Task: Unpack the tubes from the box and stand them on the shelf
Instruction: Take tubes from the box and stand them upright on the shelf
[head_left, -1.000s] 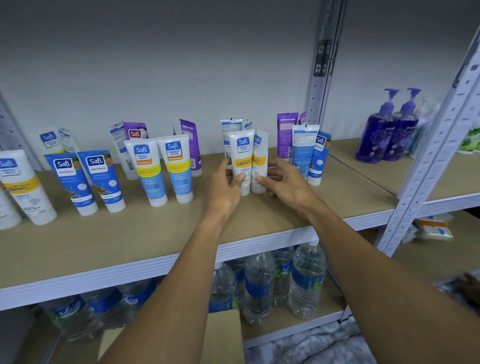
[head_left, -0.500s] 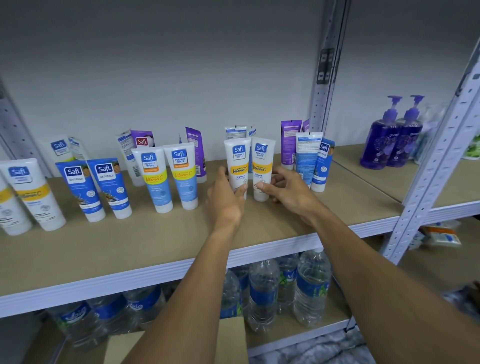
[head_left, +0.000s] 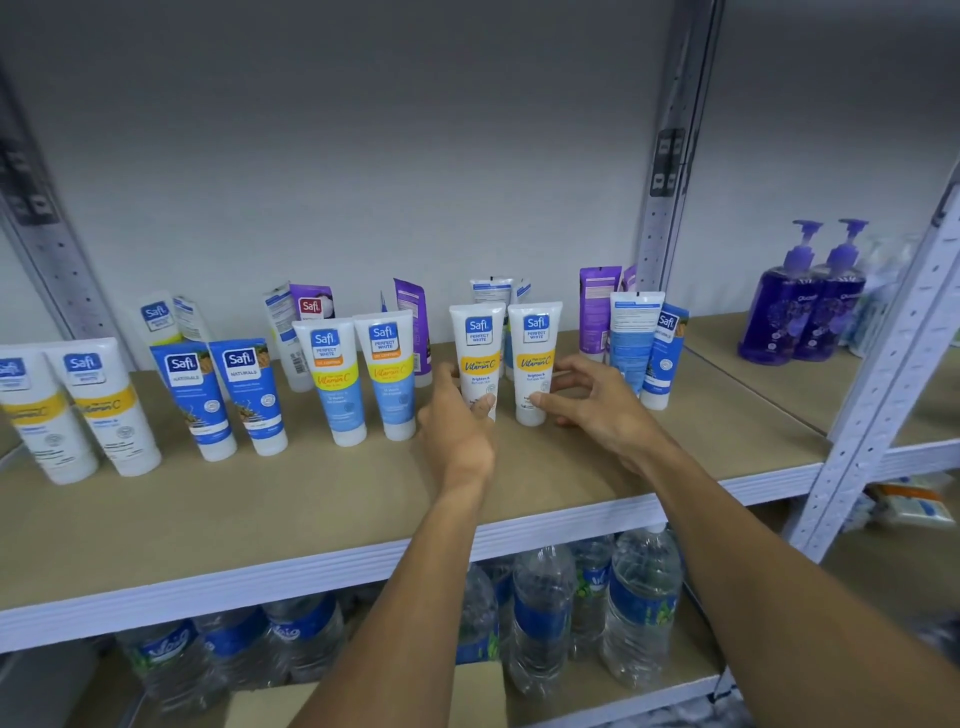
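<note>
Two white Vitamin C tubes stand cap-down, side by side, at the middle of the shelf board (head_left: 311, 499). My left hand (head_left: 457, 421) grips the left white tube (head_left: 477, 353) low down, thumb across its front. My right hand (head_left: 597, 410) pinches the right white tube (head_left: 535, 353) near its cap, thumb in front and fingers behind. Both labels face me, with a small gap between the tubes. A tan cardboard box flap (head_left: 265, 704) shows at the bottom edge, mostly hidden by my arms.
Several more tubes stand in pairs along the shelf: blue-and-white ones (head_left: 358, 384) just left, blue ones (head_left: 223, 395), and white ones (head_left: 78, 410) far left. Others (head_left: 639, 343) stand right. Purple pump bottles (head_left: 810, 306) sit beyond the metal post (head_left: 883, 389). Water bottles (head_left: 540, 613) fill the lower shelf.
The two white tubes were pressed together with the right one turned aside. Both now face front and stand slightly apart. My hands have slid lower on them.
</note>
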